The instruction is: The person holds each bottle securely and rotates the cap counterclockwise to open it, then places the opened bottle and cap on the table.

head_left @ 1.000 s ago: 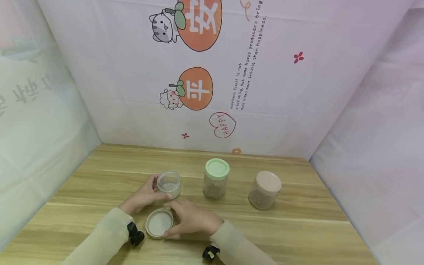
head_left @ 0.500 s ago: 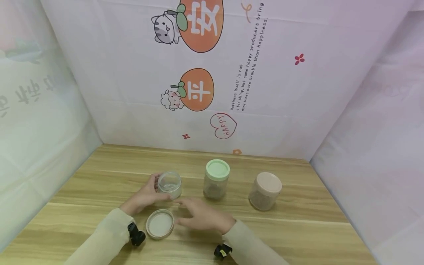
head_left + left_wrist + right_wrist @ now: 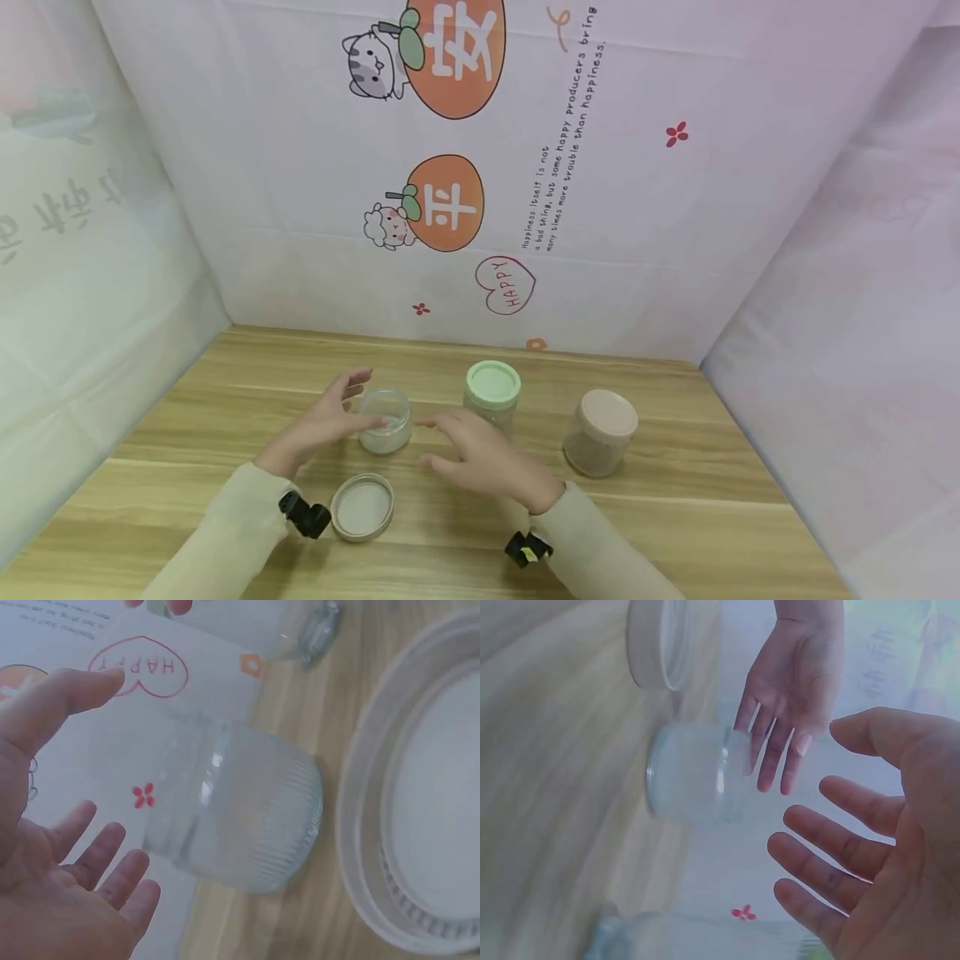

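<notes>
A small lidless glass jar (image 3: 386, 439) stands upright on the wooden table. Close by its left side is my left hand (image 3: 318, 427), whose fingers are spread and hold nothing; the left wrist view shows it apart from the jar's ribbed glass (image 3: 262, 810). To the jar's right, my right hand (image 3: 487, 460) hovers with loosely extended fingers and an empty palm, as the right wrist view confirms. It partly covers the green-lidded jar (image 3: 492, 387) behind it. A pale round lid (image 3: 362, 507) lies inside-up on the table, in front of the open jar.
Farther right stands another closed glass jar with a beige lid (image 3: 600, 429). The wooden tabletop (image 3: 675, 517) meets a printed white cloth (image 3: 615, 292) at the back. Cloth also hangs along both sides.
My left hand has let go of the glass jar and lifted slightly off it. My right hand has left the lid's edge, moving right and away from me. The lid and jars stay put.
</notes>
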Action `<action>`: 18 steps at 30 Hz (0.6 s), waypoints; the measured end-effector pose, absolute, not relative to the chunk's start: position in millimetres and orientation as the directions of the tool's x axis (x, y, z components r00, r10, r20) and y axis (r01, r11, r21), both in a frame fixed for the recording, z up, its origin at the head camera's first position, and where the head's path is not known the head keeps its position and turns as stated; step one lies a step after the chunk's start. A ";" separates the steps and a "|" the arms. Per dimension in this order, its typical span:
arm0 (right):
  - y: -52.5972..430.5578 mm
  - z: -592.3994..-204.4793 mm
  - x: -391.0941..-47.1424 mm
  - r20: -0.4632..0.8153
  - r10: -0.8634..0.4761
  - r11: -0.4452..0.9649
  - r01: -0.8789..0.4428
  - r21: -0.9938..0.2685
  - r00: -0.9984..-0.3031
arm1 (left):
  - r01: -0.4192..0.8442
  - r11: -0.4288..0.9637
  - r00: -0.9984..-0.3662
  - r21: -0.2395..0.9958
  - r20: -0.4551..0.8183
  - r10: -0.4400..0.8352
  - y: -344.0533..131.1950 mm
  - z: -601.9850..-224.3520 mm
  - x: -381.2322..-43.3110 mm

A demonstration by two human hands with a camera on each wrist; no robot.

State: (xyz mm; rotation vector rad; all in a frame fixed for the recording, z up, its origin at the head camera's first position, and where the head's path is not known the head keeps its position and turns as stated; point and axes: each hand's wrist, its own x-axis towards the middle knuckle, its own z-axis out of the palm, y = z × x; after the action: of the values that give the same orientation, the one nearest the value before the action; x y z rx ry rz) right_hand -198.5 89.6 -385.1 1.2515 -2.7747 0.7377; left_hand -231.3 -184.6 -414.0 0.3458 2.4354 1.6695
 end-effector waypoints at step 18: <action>121.0 -354.9 -212.7 0.587 -0.595 0.480 -0.829 -0.288 -0.549 | 0.302 0.229 -0.916 0.925 0.216 0.339 -127.2 -376.9 -228.6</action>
State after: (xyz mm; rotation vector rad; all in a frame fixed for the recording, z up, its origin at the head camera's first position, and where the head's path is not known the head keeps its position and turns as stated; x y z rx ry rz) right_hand -212.7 121.0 -354.9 1.1870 -2.3216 0.7774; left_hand -228.6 -127.2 -376.9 0.6365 2.4377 1.8243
